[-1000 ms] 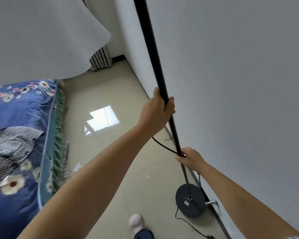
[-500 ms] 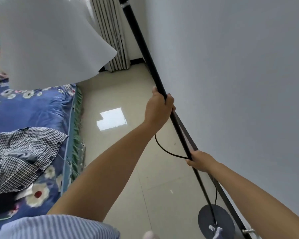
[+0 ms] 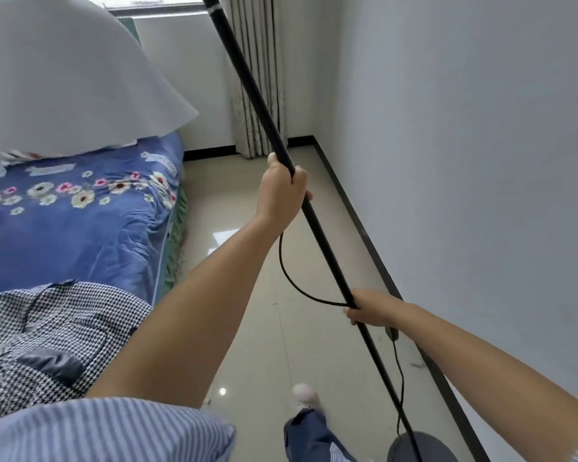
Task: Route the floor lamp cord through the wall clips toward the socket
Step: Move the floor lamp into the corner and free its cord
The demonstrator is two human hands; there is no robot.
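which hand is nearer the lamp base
Right. The right hand grips the pole low down, not far above the lamp base. The left hand grips the same pole much higher up, farther from the base.

No words, numbers, labels or signs can be read anywhere. Only flower pictures are seen on the blue bedspread (image 3: 80,221).

Your hands grip a smooth, satin-black metal lamp pole (image 3: 327,248) trailing a matt black cord (image 3: 289,278), over glossy beige floor tiles (image 3: 247,328), beside a matt painted wall (image 3: 464,161) and quilted blue floral bedspread (image 3: 80,228).
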